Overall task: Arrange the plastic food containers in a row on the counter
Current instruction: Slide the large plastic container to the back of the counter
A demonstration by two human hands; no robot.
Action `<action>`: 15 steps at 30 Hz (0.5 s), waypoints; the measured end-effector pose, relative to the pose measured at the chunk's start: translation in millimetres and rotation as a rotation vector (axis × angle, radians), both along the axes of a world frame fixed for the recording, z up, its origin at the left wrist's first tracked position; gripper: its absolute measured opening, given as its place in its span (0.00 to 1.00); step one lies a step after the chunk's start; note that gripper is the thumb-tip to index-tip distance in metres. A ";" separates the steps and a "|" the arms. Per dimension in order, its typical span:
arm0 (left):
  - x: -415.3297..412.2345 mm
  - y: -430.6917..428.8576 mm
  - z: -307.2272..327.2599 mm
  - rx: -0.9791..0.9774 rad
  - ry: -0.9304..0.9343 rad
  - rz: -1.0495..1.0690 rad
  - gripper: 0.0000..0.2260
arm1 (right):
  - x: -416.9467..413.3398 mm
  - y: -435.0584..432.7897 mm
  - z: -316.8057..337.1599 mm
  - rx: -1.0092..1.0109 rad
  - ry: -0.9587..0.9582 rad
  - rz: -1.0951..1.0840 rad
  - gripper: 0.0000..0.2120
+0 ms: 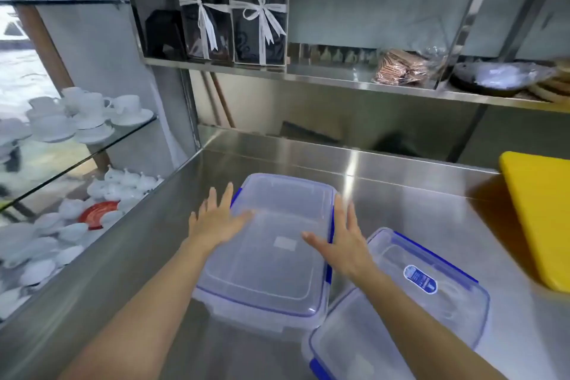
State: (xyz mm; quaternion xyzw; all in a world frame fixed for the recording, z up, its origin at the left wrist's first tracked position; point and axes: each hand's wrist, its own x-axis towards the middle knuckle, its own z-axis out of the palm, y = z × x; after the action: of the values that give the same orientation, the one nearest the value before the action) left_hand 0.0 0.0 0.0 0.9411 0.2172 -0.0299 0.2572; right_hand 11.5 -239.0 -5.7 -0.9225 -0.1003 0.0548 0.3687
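A large clear plastic container (pixel 271 259) with a blue-trimmed lid stands on the steel counter (pixel 416 203), in the middle of the view. My left hand (pixel 216 222) lies flat on its left lid edge, fingers spread, thumb over the lid. My right hand (pixel 342 241) rests on the right edge by the blue clasp, fingers also apart. A second clear container (pixel 431 293) with a blue oval label sits close to the right. A third container (pixel 348 348) with blue clips lies at the bottom, partly under my right forearm.
A yellow cutting board (pixel 543 219) lies at the counter's right edge. Steel shelves (pixel 339 77) above the counter carry ribboned boxes and packets. Glass shelves (pixel 92 145) with white cups and teapots stand to the left, past the counter's raised side.
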 end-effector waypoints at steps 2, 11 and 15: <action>-3.6 4.0 2.0 -0.355 0.082 -0.079 0.42 | -0.6 2.7 -5.7 0.132 0.123 0.003 0.52; -22.4 26.1 -8.2 -0.800 0.098 0.003 0.31 | 7.2 1.9 -27.9 0.294 0.360 0.003 0.36; -32.5 40.1 0.0 -0.724 0.313 0.023 0.30 | 6.7 0.3 -23.4 0.291 0.402 0.034 0.34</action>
State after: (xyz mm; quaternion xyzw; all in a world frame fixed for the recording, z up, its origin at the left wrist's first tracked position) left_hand -32.5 40.1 0.0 0.7712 0.2399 -0.2446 0.5365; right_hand 18.2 -238.7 -29.1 -0.8285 -0.0472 0.2284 0.5091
